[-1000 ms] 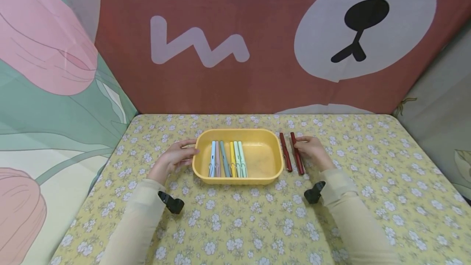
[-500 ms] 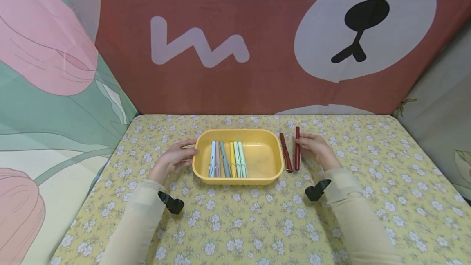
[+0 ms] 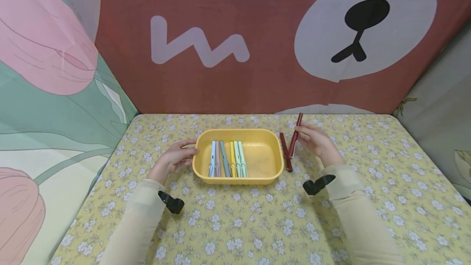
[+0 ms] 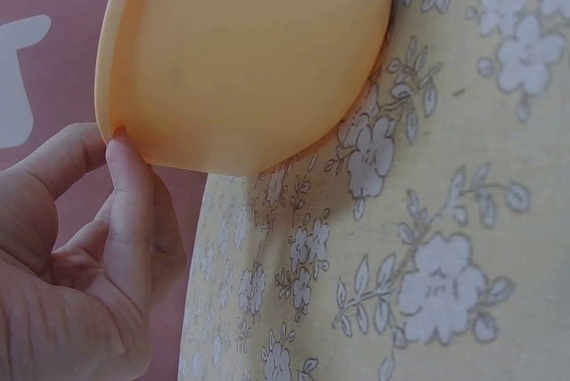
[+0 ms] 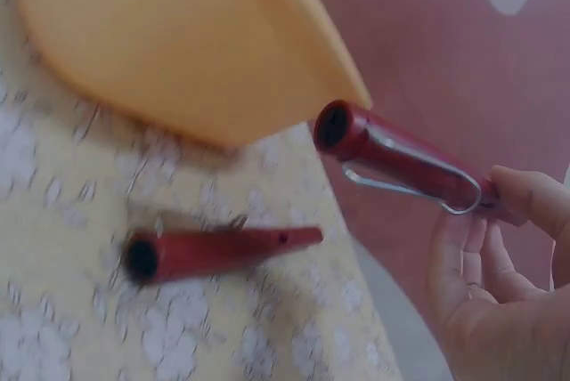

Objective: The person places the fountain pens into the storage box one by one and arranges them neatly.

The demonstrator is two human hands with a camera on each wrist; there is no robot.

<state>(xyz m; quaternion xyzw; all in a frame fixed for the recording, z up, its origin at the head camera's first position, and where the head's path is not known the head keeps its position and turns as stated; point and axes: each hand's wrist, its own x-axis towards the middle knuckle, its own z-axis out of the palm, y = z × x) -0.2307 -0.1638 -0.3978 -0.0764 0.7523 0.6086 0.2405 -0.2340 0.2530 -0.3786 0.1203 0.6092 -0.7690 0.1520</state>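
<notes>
A yellow plastic tray (image 3: 263, 181) stands on the table, and my left hand (image 3: 173, 158) pinches its left rim between thumb and fingers, as the left wrist view (image 4: 89, 247) confirms. Several pastel pens lie side by side in the tray, among them a light blue pen (image 3: 213, 156), a yellow pen (image 3: 232, 158) and a mint green pen (image 3: 241, 158). To the right of the tray, my right hand (image 3: 316, 142) pinches a dark red pen (image 5: 414, 163) with a wire clip, raised and tilted. A second red pen (image 5: 214, 255) lies on the cloth between tray and hand.
A flowered yellow cloth (image 3: 228, 224) covers the table. Behind its back edge rises a red-brown printed backdrop (image 3: 257, 89). Black wrist cameras (image 3: 171, 202) sit on both sleeves. The tray's right half shows its bare floor.
My right hand has lifted the red pen off the cloth, moving it away from me, and its near end has swung left toward the other red pen. The left hand and tray stay put.
</notes>
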